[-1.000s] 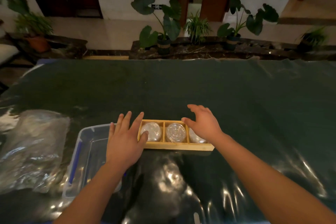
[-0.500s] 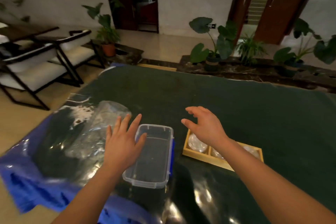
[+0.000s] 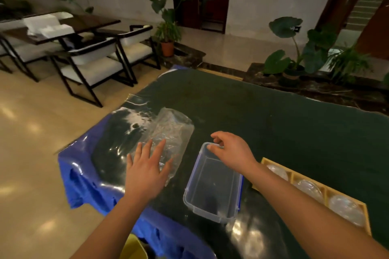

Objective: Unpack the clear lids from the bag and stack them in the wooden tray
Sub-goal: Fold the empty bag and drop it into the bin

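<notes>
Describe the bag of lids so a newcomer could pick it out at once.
Start at the dark green table and go to its left end, where blue cloth hangs over the edge. The bag lies there, under the fingertips of the left hand and left of the clear plastic bin. Unlike the rigid, blue-edged bin, it is soft, crinkled and long.

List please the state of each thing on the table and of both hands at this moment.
Bag: lying on its side, lids inside.
Plastic box: open, empty.
Wooden tray: clear lids in all three sections.
Left hand: open, spread over the bag's near end.
Right hand: open, fingers curled above the box's far rim.
</notes>
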Tool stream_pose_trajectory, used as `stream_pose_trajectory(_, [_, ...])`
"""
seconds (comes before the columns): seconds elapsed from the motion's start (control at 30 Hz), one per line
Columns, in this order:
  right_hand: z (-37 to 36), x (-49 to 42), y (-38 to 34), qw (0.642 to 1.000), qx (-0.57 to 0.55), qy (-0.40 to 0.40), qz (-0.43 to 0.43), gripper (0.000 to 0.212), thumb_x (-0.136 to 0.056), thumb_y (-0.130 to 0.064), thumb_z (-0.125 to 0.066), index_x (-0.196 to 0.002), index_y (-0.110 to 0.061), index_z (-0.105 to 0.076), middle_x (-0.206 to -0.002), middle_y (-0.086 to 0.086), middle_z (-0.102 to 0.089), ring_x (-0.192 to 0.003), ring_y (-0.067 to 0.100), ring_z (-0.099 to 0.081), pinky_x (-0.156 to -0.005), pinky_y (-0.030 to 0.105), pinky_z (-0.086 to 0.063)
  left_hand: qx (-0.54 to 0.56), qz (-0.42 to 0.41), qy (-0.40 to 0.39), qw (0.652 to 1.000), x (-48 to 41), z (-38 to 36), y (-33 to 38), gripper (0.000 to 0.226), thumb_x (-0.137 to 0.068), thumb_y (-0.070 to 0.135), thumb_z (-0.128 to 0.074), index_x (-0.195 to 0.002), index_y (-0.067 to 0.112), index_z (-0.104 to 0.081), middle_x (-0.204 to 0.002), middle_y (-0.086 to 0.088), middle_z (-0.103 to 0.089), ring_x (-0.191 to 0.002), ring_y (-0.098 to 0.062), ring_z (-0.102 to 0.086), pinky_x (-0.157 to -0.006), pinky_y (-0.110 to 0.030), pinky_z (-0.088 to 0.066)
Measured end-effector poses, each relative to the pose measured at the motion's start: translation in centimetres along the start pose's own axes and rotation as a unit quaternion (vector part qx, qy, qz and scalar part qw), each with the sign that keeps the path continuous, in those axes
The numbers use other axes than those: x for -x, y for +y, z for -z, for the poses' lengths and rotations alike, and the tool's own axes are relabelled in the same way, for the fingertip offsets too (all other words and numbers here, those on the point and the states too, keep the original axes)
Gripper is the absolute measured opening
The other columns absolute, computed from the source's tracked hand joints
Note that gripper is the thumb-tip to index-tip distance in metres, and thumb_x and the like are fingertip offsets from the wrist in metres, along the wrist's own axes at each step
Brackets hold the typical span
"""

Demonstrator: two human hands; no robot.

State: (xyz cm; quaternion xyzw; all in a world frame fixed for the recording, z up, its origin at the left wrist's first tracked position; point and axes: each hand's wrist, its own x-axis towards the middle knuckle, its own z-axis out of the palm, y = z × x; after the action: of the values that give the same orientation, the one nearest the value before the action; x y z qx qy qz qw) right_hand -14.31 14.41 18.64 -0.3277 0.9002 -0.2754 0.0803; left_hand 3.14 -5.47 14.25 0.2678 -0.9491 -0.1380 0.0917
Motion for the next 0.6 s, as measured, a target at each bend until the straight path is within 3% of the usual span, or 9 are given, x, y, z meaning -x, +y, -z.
stream_pose_trajectory(0.17, [-5.0, -3.3, -1.4, 0.998, -0.024, -0.055, -0.035, 0.042, -0.09, -0.04, -0.066, -0.128, -0.02, -0.063, -0.116, -0.001, -0.069, -0.105, 0.018, -0.064, -0.089, 0.035, -0.052, 0.022, 0.059, -0.042, 0.997, -1.0, -2.2, -4.0, 0.07, -0.097, 0.063, -0.038, -0.16, 0.041, -0.019, -0.169, -0.006, -0.024, -0.156, -0.033, -0.018, -0.122, -0.057, -0.025])
stream_pose_trajectory(0.33, [-10.1, -7.4, -1.8, 0.991, -0.051, -0.089, -0.084, 0.034, -0.092, -0.033, -0.065, -0.122, -0.018, -0.065, -0.109, 0.0, -0.07, -0.104, 0.022, -0.066, -0.09, 0.036, -0.052, 0.141, 0.166, -0.072, 0.973, -2.4, -5.7, -6.4, 0.082, -0.092, 0.066, -0.051, -0.161, 0.034, -0.02, -0.16, -0.019, -0.033, -0.143, -0.04, -0.041, -0.111, -0.051, -0.041])
stream_pose_trajectory(0.47, [-13.2, -11.3, -1.5, 0.965, -0.147, -0.09, -0.196, 0.047, -0.095, -0.028, -0.062, -0.135, -0.007, -0.053, -0.131, 0.016, -0.061, -0.115, 0.034, -0.062, -0.098, 0.047, -0.052, 0.307, 0.341, -0.078, 0.885, -4.0, -8.9, -6.9, 0.114, -0.08, 0.069, -0.07, -0.162, 0.022, -0.006, -0.158, -0.022, -0.039, -0.136, -0.046, -0.048, -0.107, -0.056, -0.046])
stream_pose_trajectory(0.53, [-14.5, -13.1, -1.5, 0.944, -0.193, -0.098, -0.251, 0.053, -0.096, -0.027, -0.06, -0.14, -0.001, -0.044, -0.142, 0.022, -0.051, -0.123, 0.041, -0.056, -0.099, 0.052, -0.051, 0.372, 0.39, -0.068, 0.839, -4.7, -9.9, -6.6, 0.118, -0.076, 0.063, -0.078, -0.16, 0.023, -0.006, -0.15, -0.018, -0.05, -0.126, -0.045, -0.057, -0.098, -0.058, -0.054])
stream_pose_trajectory(0.6, [-15.7, -14.7, -1.5, 0.926, -0.222, -0.103, -0.287, 0.049, -0.098, -0.026, -0.056, -0.138, -0.003, -0.043, -0.143, 0.022, -0.049, -0.124, 0.041, -0.054, -0.099, 0.053, -0.051, 0.391, 0.416, -0.052, 0.819, -5.3, -10.7, -6.6, 0.115, -0.077, 0.05, -0.083, -0.16, 0.02, -0.008, -0.145, -0.016, -0.055, -0.121, -0.043, -0.061, -0.095, -0.057, -0.055])
